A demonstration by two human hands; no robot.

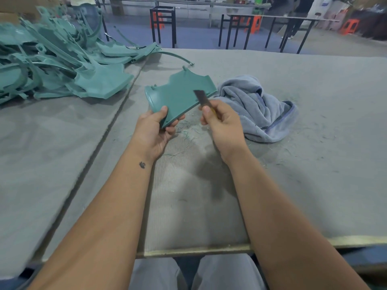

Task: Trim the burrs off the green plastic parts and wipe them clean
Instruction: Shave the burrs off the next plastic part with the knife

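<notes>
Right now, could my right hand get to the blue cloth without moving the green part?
Probably yes. The right hand grips the knife just beside the blue cloth, nothing lies between them, and the green part sits on its other side, though the knife occupies its fingers.

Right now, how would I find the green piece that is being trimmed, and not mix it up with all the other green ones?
Start at the big heap of green parts at the table's far left, then look right to the bunched blue-grey cloth. Between them, the left hand holds one flat green part up off the table. Only this one is held, with a blade against it.
</notes>
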